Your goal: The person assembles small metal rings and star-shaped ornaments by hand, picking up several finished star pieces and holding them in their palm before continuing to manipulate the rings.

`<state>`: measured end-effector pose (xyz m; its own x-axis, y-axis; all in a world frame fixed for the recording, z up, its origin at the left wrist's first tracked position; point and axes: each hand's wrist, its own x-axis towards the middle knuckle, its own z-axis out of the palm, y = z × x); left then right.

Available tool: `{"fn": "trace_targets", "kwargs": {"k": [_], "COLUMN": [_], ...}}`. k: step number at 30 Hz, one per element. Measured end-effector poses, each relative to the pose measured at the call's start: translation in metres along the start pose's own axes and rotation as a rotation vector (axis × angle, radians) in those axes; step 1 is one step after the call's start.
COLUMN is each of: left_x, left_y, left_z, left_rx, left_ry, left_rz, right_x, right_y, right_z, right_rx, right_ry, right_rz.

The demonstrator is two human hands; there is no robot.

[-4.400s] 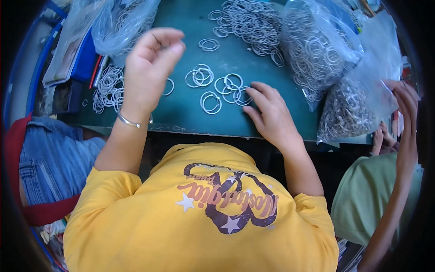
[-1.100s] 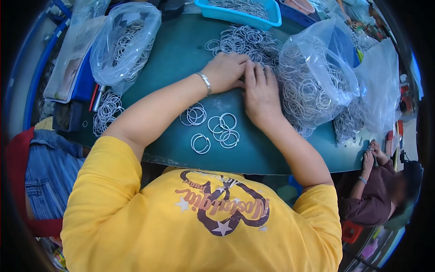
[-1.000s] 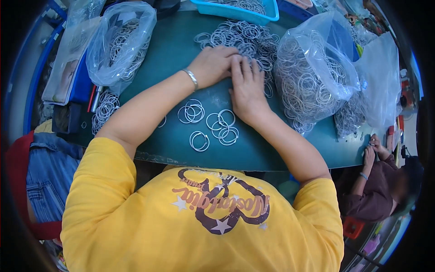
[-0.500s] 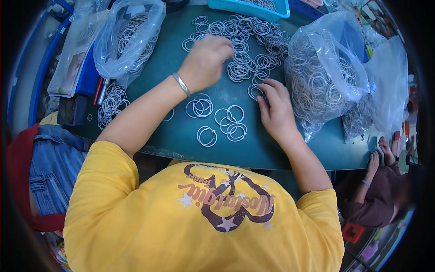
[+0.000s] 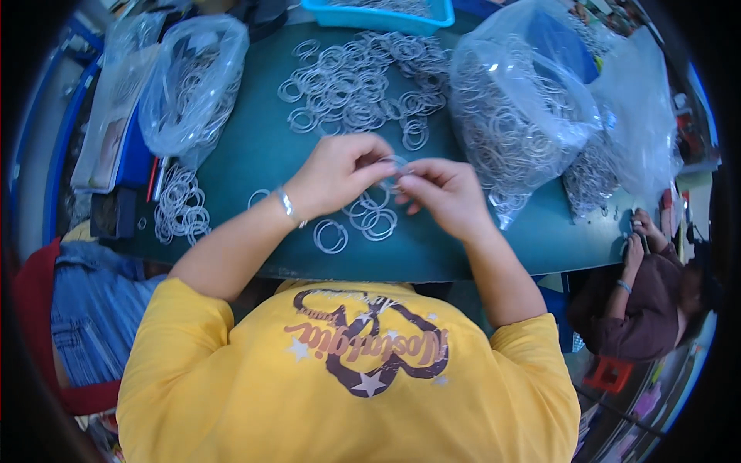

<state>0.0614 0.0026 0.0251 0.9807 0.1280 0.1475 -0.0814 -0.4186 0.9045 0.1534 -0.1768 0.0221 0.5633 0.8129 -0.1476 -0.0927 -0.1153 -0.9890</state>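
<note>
Thumb and forefinger of the left hand [image 5: 336, 174] pinch a slim metal ring [image 5: 397, 162]; fingertips of the right hand [image 5: 450, 197] are closed on its edge, blurred from where I stand. Loose rings [image 5: 375, 216] lie at seven o'clock on the green table [image 5: 440, 255]; the ring pile [image 5: 347, 83] occupies eleven, a bag of rings [image 5: 513, 127] two, a blue tray [image 5: 382, 19] twelve.
</note>
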Motion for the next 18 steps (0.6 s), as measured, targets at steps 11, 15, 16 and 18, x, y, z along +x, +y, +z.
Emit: {"fn": "trace_targets", "kwargs": {"k": [11,15,16,18], "left_x": [-0.015,-0.012,-0.009,-0.006], "left_y": [-0.021,-0.012,-0.013,-0.017], "left_z": [0.001,-0.002,0.002,0.009], "left_rx": [-0.017,-0.054,-0.057,-0.090], "left_ry": [0.137,0.107,0.090,0.257], "left_rz": [-0.023,-0.169,-0.159,0.067], "right_x": [0.058,0.046,0.044,0.041], "right_y": [0.039,0.017,0.013,0.009], "right_z": [-0.020,-0.017,-0.015,-0.006], "right_rx": [-1.267,-1.048,-0.929,-0.639], "right_ry": [0.300,0.305,0.313,0.278], "right_rz": [-0.469,-0.365,-0.466,-0.660]}}
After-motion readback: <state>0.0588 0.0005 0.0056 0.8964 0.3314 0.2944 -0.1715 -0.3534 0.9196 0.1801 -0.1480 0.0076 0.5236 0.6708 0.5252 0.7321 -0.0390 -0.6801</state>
